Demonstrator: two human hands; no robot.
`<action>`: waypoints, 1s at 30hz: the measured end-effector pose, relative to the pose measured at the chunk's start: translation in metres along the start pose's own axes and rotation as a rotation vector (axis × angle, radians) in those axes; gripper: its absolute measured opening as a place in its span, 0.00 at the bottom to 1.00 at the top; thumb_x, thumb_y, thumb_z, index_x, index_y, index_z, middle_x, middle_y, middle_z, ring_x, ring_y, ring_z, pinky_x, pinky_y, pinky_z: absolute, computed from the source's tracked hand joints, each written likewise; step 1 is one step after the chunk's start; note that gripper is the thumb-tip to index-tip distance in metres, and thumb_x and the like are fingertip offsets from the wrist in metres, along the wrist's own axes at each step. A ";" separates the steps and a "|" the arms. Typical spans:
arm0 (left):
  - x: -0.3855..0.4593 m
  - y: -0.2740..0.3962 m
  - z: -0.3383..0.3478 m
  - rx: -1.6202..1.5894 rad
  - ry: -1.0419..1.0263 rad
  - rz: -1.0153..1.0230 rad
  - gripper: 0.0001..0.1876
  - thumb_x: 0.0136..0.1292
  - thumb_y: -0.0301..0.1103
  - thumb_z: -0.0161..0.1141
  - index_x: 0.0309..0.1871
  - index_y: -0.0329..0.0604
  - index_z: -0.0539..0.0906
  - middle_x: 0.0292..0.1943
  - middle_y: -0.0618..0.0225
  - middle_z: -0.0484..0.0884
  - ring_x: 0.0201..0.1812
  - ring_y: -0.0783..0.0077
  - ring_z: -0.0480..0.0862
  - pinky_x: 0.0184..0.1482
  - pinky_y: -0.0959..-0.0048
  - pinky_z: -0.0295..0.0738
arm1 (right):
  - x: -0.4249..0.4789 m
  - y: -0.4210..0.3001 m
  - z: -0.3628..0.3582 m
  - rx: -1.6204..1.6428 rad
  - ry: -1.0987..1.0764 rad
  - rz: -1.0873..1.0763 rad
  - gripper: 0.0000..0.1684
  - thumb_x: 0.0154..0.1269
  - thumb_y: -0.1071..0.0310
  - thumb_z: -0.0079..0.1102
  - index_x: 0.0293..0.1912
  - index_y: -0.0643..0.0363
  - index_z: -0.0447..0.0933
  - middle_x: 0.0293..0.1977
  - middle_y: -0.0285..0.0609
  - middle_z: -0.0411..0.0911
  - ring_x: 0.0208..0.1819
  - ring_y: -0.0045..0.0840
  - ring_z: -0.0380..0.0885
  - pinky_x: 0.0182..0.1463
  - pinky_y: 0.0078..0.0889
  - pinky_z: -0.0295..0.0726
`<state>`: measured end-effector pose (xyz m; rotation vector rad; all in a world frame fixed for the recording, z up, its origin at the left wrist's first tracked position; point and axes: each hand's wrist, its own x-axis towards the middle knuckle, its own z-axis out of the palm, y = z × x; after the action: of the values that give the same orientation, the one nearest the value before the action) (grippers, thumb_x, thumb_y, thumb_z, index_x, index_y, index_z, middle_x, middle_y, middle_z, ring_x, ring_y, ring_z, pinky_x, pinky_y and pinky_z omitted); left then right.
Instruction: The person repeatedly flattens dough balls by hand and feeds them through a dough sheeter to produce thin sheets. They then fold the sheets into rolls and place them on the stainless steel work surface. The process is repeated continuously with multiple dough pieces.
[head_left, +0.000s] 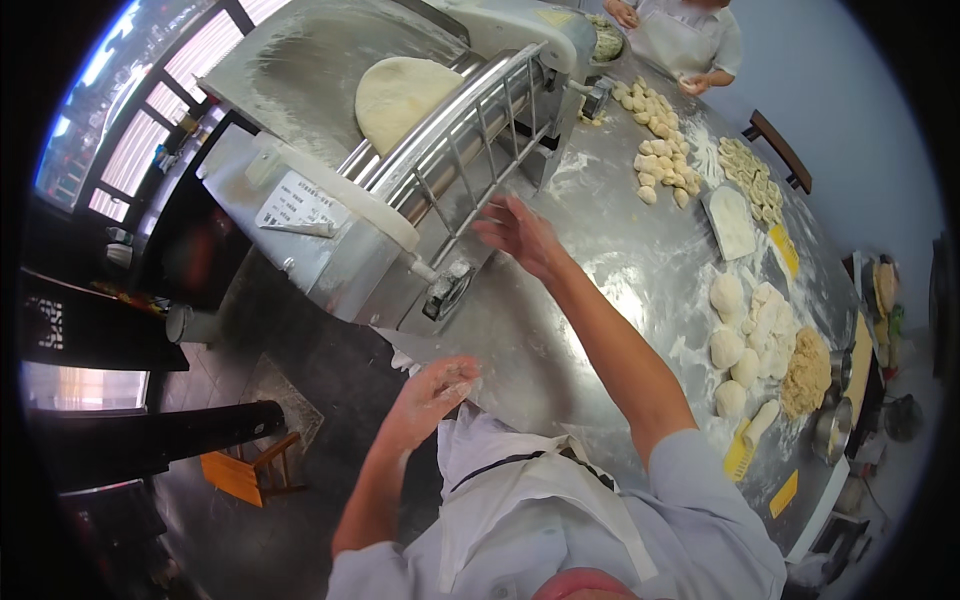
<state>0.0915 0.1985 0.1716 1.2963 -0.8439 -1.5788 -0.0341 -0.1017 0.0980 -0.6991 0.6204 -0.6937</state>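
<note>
A dough sheeter with steel rollers (390, 184) stands before me, and a flat round of pale dough (401, 101) rests on its upper tray against the rollers. My right hand (521, 234) is just below the sheeter's wire guard (480, 146). Its fingers are spread and slightly blurred, with nothing seen in them. Close to my apron (517, 480), at the edge of the steel table (525, 352), my left hand (441, 386) hangs loosely curled and dusted with flour. No object shows in it. A floury adjusting knob (448, 291) on the machine lies between the two hands.
Dough balls (726, 346), a brown dough mass (806, 373) and yellow scrapers (784, 493) lie at right. Small dough pieces (664, 165) and a white scoop (731, 223) are farther back. Another person (679, 41) works at the far end. A wooden stool (238, 474) stands at lower left.
</note>
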 end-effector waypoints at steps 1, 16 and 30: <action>-0.001 -0.022 -0.002 -0.056 0.055 -0.050 0.22 0.74 0.31 0.61 0.68 0.35 0.77 0.57 0.66 0.83 0.57 0.71 0.81 0.62 0.67 0.75 | 0.011 0.000 0.008 0.047 0.010 0.029 0.34 0.82 0.44 0.51 0.70 0.62 0.69 0.61 0.48 0.80 0.55 0.34 0.83 0.58 0.35 0.84; 0.018 -0.098 0.006 -0.119 0.128 -0.207 0.24 0.75 0.33 0.61 0.70 0.31 0.75 0.58 0.62 0.82 0.57 0.70 0.81 0.60 0.69 0.75 | 0.079 0.021 0.062 0.634 -0.348 -0.047 0.56 0.65 0.21 0.54 0.74 0.57 0.66 0.69 0.51 0.74 0.69 0.47 0.75 0.72 0.56 0.77; 0.064 -0.094 0.030 -0.149 0.185 -0.166 0.18 0.78 0.35 0.59 0.64 0.34 0.80 0.51 0.68 0.84 0.51 0.76 0.80 0.57 0.73 0.75 | 0.050 0.035 0.053 0.679 0.092 -0.132 0.24 0.77 0.62 0.62 0.66 0.60 0.71 0.59 0.44 0.80 0.58 0.37 0.83 0.64 0.48 0.85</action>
<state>0.0387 0.1721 0.0695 1.4075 -0.5049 -1.5883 0.0458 -0.0998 0.0909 -0.0768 0.3835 -0.9956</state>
